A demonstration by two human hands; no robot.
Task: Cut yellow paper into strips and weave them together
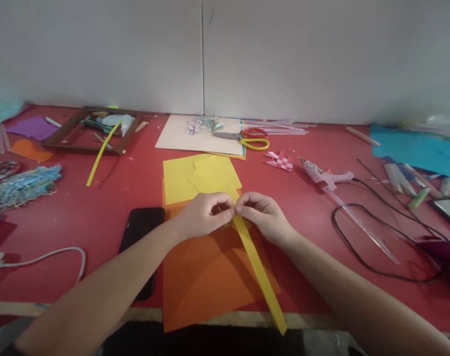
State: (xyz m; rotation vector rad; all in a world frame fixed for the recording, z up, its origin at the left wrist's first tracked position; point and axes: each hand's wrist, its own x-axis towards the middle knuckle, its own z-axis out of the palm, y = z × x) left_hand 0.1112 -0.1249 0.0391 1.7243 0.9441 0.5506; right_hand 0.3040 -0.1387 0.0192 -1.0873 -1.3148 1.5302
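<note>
Both hands meet at the middle of the table over the paper. My left hand (204, 215) pinches the upper part of a long yellow paper strip (258, 269) between thumb and forefinger. Right beside it, my right hand (264, 217) pinches the same spot, its fingertips almost touching the left ones. From there the strip slants down toward the lower right, past the table's front edge. Orange paper sheets (199, 282) lie beneath the hands, with yellow paper sheets (178, 178) behind. What exactly the fingertips press together is mostly hidden.
A black phone (141, 227) lies left of the orange paper. Scissors (247, 137) rest on pale card (195, 136) at the back. A pink glue gun (325, 175) with a black cord (358, 259) is on the right. A brown frame (67, 129) holds small tools at left.
</note>
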